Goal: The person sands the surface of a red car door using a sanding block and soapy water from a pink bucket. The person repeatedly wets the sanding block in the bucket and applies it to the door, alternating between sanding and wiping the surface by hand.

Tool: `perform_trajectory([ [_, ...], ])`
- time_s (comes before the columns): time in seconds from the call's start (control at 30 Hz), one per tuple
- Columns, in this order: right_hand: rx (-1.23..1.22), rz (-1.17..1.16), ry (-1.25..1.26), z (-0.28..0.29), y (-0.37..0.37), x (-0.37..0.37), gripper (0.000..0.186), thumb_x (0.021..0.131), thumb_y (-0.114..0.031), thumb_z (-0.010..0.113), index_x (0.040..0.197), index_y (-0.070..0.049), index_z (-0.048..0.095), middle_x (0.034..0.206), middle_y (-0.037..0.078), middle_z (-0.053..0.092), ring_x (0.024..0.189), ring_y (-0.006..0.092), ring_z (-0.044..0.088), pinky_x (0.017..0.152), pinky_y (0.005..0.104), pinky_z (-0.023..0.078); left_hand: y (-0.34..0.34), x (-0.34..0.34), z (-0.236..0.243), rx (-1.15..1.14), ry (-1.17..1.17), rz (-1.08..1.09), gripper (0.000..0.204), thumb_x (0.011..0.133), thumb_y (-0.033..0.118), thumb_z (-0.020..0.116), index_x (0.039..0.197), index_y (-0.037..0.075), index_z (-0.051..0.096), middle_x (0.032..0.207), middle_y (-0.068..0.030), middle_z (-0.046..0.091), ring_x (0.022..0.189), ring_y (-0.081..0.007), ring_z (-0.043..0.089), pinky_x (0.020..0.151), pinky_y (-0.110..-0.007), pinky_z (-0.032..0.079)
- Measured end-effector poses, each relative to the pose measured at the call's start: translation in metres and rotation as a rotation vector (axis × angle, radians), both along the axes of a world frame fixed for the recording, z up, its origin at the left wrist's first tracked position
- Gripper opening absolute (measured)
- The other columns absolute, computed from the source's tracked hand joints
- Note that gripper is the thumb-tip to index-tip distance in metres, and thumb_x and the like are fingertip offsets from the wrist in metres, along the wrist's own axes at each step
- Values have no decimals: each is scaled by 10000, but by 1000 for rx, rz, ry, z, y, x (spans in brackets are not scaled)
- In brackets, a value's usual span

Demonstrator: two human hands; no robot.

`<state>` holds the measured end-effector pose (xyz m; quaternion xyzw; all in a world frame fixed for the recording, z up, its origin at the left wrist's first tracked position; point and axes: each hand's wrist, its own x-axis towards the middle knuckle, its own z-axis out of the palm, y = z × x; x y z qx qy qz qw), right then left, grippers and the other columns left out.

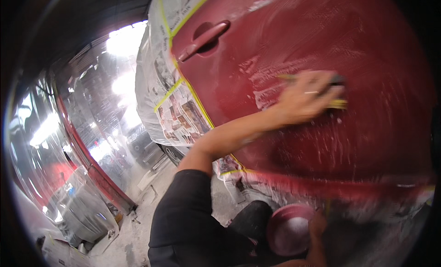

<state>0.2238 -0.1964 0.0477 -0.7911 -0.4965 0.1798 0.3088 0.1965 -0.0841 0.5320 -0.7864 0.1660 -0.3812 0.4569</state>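
A red car door [367, 46], wet and streaked with whitish suds, fills the upper right. Across it stretches my left arm, bare below a black sleeve. My left hand [307, 97], slightly blurred, presses a yellow-and-dark pad [339, 104] flat to the panel; the fingers cover most of it. Suds lie thickest just left of that hand. Low in front of me is a pinkish-red bowl [277, 230] with pale, foamy liquid inside. At its right rim my right hand [317, 222] is closed on the bowl's edge, its fingers partly hidden.
The door handle [204, 41] juts out at the upper left of the door. Newspaper masking [181, 118] and yellow tape [198, 101] border the panel. Clear plastic sheeting [87, 97] hangs at left beside a red post [87, 159]. My knee [255, 216] is near the bowl.
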Motion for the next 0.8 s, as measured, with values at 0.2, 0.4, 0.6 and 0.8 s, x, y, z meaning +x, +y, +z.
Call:
perform_trajectory([
  [0.2,19,-37,-132,-12,7,11,589,736,-84,693,1251,-48,409,876,228,676,832,405,667,736,489,537,-51,125,14,9,-83,-202,282,711,193,662,962,69,695,1055,-180,609,871,-305,582,708,-437,520],
  [0.4,-45,-55,-54,14,-3,8,564,741,-69,685,1240,-52,422,879,221,680,847,404,667,742,493,533,41,-85,31,-3,53,84,584,654,111,806,1209,145,628,1302,-180,536,1065,-358,591,868,-471,522],
  [0.6,231,-59,-134,20,-14,-5,505,750,-73,679,1202,-61,455,917,210,683,870,398,666,753,498,524,-41,155,58,87,24,-152,396,747,209,707,1123,107,633,1201,-189,554,1015,-364,566,811,-473,499],
  [0.8,27,-64,-11,-4,-14,26,512,738,-55,685,1206,-63,480,951,202,684,875,392,668,766,493,530,14,7,26,-80,40,-60,619,653,142,762,1243,140,576,1295,-208,507,1075,-373,548,851,-500,493],
])
